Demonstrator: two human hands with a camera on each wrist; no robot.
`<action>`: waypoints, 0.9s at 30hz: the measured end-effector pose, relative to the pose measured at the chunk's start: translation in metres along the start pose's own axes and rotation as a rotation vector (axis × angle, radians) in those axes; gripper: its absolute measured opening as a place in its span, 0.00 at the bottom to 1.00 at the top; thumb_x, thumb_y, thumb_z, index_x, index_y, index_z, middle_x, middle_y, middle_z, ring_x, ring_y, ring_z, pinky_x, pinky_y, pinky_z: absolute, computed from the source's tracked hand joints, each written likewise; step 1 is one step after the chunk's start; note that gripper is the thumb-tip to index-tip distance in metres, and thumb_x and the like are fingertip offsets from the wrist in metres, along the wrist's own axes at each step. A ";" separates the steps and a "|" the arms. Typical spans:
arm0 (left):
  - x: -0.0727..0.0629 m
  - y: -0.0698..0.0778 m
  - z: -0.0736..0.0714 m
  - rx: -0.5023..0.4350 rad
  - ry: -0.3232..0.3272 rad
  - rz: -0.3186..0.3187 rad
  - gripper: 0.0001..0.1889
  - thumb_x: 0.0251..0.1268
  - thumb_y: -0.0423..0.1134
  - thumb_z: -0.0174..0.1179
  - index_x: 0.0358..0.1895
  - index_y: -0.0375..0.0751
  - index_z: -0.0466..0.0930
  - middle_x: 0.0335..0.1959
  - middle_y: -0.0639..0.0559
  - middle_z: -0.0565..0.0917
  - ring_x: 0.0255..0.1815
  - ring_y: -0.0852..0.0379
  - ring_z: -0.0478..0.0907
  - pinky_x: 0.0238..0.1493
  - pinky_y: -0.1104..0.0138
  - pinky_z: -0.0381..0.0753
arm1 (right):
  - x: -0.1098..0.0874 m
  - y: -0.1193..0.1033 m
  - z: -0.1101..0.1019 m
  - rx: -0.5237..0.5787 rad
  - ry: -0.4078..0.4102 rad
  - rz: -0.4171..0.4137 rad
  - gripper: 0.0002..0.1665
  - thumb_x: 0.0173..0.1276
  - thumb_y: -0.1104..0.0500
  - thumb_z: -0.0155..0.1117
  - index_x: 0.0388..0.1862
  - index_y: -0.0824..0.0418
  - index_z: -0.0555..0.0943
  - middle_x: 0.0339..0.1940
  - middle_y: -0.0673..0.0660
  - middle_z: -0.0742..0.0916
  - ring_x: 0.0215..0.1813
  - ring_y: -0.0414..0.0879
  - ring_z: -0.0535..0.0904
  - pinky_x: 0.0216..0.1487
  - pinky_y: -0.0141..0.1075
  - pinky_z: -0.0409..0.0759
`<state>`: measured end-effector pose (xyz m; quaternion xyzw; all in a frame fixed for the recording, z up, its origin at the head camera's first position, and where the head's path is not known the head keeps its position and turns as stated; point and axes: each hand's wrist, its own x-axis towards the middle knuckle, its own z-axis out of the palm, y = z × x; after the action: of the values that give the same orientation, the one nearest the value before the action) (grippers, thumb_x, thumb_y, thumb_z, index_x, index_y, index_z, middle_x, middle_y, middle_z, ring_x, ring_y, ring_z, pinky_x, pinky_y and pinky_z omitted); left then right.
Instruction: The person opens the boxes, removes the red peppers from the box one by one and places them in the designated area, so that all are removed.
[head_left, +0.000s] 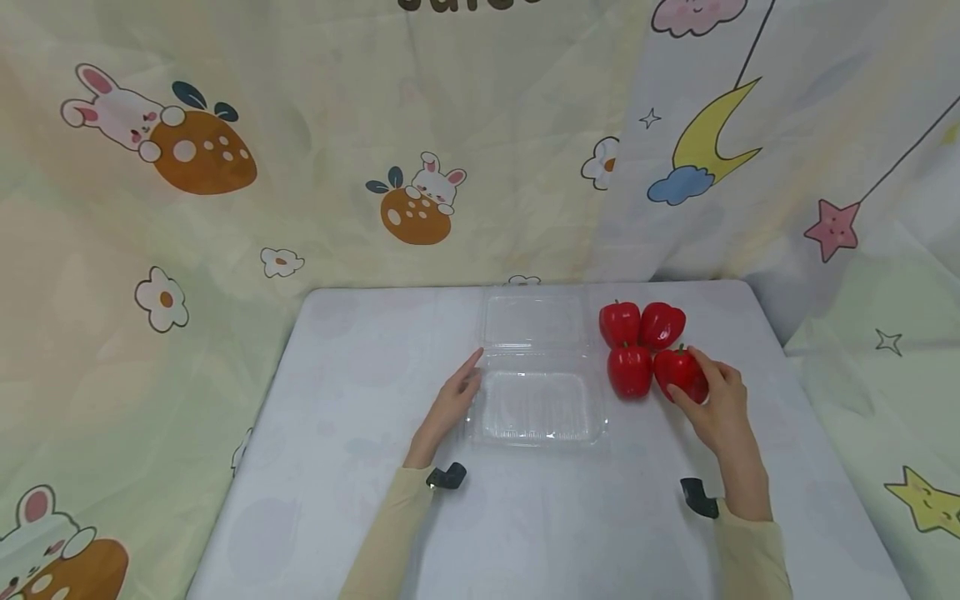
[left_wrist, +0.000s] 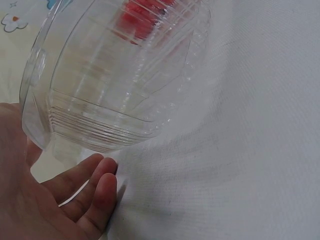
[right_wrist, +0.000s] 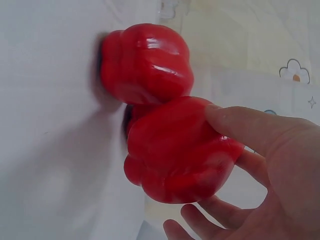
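Observation:
A clear plastic clamshell box [head_left: 537, 407] lies opened out, its lid [head_left: 534, 322] flat toward the back. At the box's left edge is my left hand [head_left: 453, 402], fingers nearly straight. In the left wrist view the left hand [left_wrist: 65, 200] lies beside the box's clear wall [left_wrist: 95, 135]; whether it touches is hard to tell. My right hand [head_left: 722, 407] grips a red bell pepper [head_left: 679, 373] between thumb and fingers. That pepper [right_wrist: 180, 150] appears tilted in the right wrist view, close to another red pepper [right_wrist: 147, 62].
Three more red bell peppers stand grouped right of the box: one front left [head_left: 630, 372], one back left [head_left: 619, 323], one back right [head_left: 663, 325]. They sit on a white-covered table [head_left: 360, 358]. A patterned cloth [head_left: 510, 100] hangs behind the table's back edge.

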<state>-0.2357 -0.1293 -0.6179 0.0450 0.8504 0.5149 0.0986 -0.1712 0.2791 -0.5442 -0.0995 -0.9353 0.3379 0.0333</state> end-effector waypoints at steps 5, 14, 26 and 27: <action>0.001 -0.001 0.000 0.003 0.000 0.007 0.27 0.80 0.50 0.46 0.77 0.76 0.56 0.77 0.51 0.67 0.68 0.42 0.75 0.62 0.47 0.80 | 0.003 0.005 0.004 -0.001 -0.003 0.014 0.51 0.66 0.59 0.69 0.82 0.60 0.52 0.71 0.79 0.61 0.72 0.76 0.57 0.55 0.71 0.75; 0.000 -0.001 -0.001 0.000 -0.004 0.016 0.27 0.81 0.49 0.46 0.77 0.75 0.56 0.77 0.50 0.67 0.68 0.43 0.76 0.60 0.48 0.81 | 0.009 0.012 0.009 -0.006 -0.012 0.037 0.50 0.68 0.58 0.68 0.82 0.60 0.52 0.71 0.79 0.61 0.72 0.76 0.57 0.56 0.71 0.75; 0.001 -0.002 0.000 0.003 -0.001 0.014 0.27 0.81 0.50 0.46 0.77 0.76 0.56 0.77 0.50 0.68 0.67 0.43 0.76 0.61 0.48 0.81 | 0.016 0.016 0.015 -0.006 -0.026 0.059 0.49 0.69 0.58 0.67 0.82 0.60 0.51 0.71 0.79 0.60 0.73 0.76 0.56 0.57 0.71 0.75; 0.001 -0.002 0.000 0.002 -0.001 0.013 0.27 0.81 0.50 0.46 0.77 0.76 0.56 0.77 0.50 0.68 0.66 0.43 0.76 0.61 0.48 0.81 | 0.017 0.017 0.015 -0.006 -0.027 0.061 0.49 0.69 0.58 0.67 0.82 0.60 0.51 0.71 0.79 0.60 0.73 0.76 0.56 0.57 0.71 0.74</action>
<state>-0.2367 -0.1301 -0.6194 0.0508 0.8505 0.5146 0.0959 -0.1871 0.2860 -0.5669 -0.1237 -0.9331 0.3374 0.0102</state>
